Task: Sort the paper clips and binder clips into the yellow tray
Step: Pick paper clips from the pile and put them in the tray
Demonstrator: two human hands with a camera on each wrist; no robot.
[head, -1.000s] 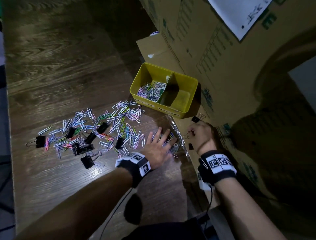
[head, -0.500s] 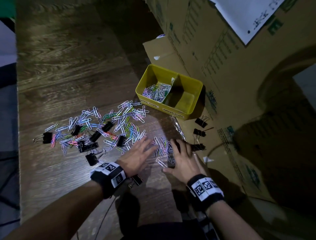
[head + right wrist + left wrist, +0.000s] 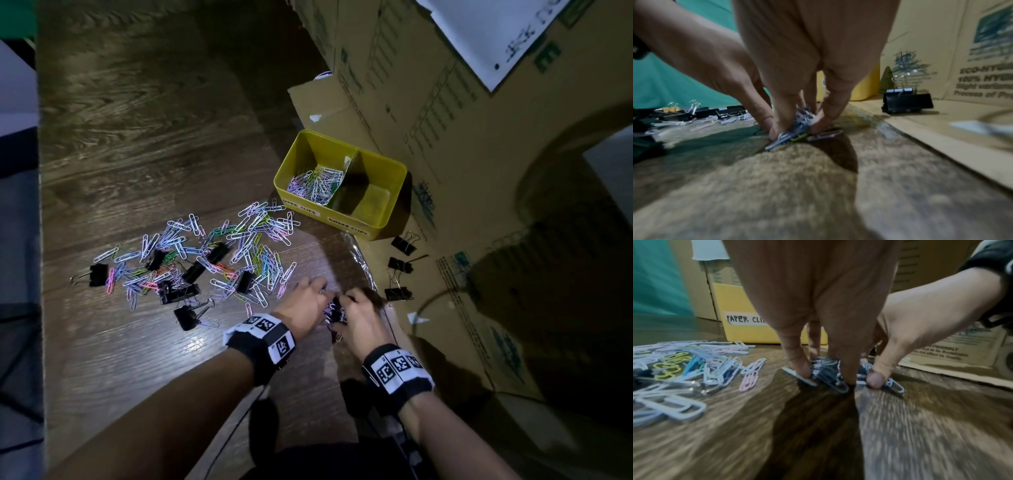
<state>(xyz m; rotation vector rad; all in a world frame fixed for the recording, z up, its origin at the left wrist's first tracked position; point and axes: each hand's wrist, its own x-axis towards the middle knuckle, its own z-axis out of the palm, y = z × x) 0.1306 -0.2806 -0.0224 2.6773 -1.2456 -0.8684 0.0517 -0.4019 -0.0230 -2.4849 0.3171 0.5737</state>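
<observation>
Both hands crowd a small heap of paper clips on the table: left hand and right hand pinch it between curled fingertips. Light, slippery wire; probably best scooped from beneath, then carried forward to the yellow tray.

yellow tray label: "PAPER CLI…" | cardboard box print: "100% HYGI…", "ECO-"

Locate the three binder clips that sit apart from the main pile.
Head view, right side: the three binder clips lie in a row on the flattened cardboard, just below the yellow tray and right of the right hand.
</observation>
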